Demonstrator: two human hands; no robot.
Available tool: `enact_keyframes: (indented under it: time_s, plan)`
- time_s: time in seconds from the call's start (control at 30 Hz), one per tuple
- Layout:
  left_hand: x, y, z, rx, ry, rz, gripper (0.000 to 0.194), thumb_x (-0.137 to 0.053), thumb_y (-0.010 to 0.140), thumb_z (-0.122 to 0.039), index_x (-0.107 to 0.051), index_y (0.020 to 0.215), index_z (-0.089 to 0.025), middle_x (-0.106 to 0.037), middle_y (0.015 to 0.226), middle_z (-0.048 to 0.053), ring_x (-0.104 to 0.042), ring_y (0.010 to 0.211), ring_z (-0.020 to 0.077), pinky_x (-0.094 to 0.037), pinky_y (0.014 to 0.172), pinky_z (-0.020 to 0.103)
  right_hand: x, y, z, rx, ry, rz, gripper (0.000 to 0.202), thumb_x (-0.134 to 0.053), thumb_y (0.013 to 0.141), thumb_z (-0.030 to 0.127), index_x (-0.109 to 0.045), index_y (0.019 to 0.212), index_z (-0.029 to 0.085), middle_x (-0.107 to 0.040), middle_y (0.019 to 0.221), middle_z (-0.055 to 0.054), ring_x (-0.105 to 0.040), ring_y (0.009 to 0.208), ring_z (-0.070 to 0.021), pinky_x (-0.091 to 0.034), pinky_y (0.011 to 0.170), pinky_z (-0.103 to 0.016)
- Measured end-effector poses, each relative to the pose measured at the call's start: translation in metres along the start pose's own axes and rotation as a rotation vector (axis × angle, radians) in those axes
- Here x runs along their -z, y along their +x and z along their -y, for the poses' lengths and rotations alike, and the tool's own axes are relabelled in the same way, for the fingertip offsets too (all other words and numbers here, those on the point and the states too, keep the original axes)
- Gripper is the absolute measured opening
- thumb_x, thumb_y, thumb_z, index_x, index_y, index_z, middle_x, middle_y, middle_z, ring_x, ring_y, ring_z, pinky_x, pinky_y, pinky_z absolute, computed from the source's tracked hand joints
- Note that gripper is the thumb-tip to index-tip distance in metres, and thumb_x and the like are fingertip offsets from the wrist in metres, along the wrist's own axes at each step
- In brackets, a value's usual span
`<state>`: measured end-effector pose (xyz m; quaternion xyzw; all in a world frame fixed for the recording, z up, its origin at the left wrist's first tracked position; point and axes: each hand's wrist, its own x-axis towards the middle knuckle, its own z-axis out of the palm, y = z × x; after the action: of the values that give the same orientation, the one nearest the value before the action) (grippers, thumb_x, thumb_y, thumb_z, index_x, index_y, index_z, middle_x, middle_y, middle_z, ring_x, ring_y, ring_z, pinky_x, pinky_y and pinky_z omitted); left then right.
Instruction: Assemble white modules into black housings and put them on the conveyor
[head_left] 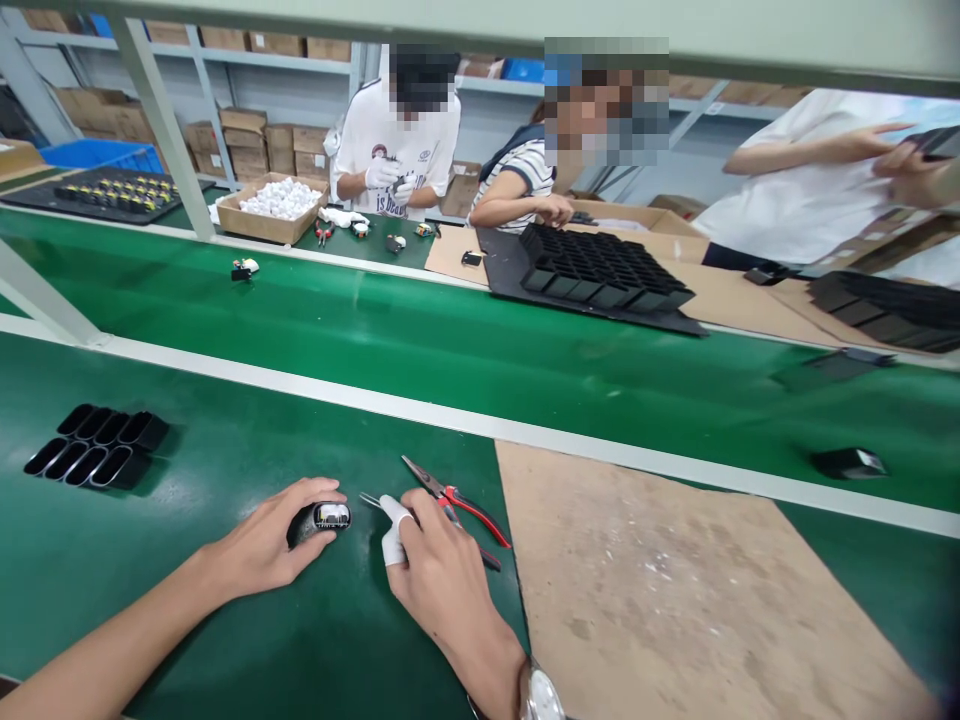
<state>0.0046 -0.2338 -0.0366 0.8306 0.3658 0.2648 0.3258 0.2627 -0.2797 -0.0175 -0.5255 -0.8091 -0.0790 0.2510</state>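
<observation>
My left hand is closed around a small black oval housing, its open end facing right and showing white and metallic parts inside. Just to the right, my right hand has white covers on the thumb and a finger and pinches thin metal tweezers, whose tips point toward the housing without touching it. Pliers with red and black handles lie beside my right hand, partly hidden by it. Several empty black oval housings stand in two rows on the green table at the left.
A brown cardboard sheet covers the table at the right. Beyond a pale rail runs a green belt with a black housing on it. Across it are people, a box of white parts and black housings.
</observation>
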Motion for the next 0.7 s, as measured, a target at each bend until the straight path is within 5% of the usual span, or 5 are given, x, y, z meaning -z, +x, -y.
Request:
enact_keyframes:
  time_s: [0.17,0.33,0.47,0.7]
  plan:
    - [0.007,0.006,-0.001,-0.163,-0.016,-0.030,0.046,-0.077,0.095,-0.022,-0.055,0.135,-0.026,-0.072,0.123,0.010,-0.070,0.116,0.0262,-0.060,0.097,0.040,-0.009,0.000,-0.005,-0.023,-0.061,0.132,0.029,-0.055,0.075,-0.003,-0.069,0.093,0.016,-0.065,0.095,-0.012,-0.059,0.091,-0.0299,-0.056,0.079,-0.044]
    - [0.009,0.008,0.005,-0.329,-0.026,-0.079,0.034,-0.077,0.094,-0.012,-0.061,0.123,-0.021,-0.074,0.114,0.011,-0.068,0.109,0.0260,-0.058,0.095,0.042,-0.001,0.008,0.005,0.032,0.305,0.033,0.032,-0.055,0.098,0.005,-0.064,0.127,0.014,-0.065,0.120,-0.014,-0.058,0.112,-0.0284,-0.056,0.094,-0.045]
    - [0.005,0.007,0.008,-0.356,-0.021,-0.084,0.035,-0.077,0.095,-0.011,-0.063,0.126,-0.019,-0.074,0.118,0.013,-0.069,0.109,0.0265,-0.058,0.097,0.044,-0.002,0.009,0.012,0.074,0.452,0.049,0.033,-0.060,0.102,0.014,-0.060,0.134,0.020,-0.064,0.127,-0.013,-0.057,0.117,-0.0293,-0.055,0.095,-0.048]
    - [0.004,0.005,0.007,-0.293,-0.008,-0.058,0.033,-0.073,0.099,-0.016,-0.060,0.128,-0.021,-0.075,0.116,0.012,-0.071,0.108,0.0259,-0.062,0.091,0.040,-0.012,0.007,0.014,0.044,0.569,0.090,0.040,-0.056,0.101,0.009,-0.057,0.138,0.022,-0.064,0.126,-0.011,-0.059,0.117,-0.0279,-0.057,0.095,-0.048]
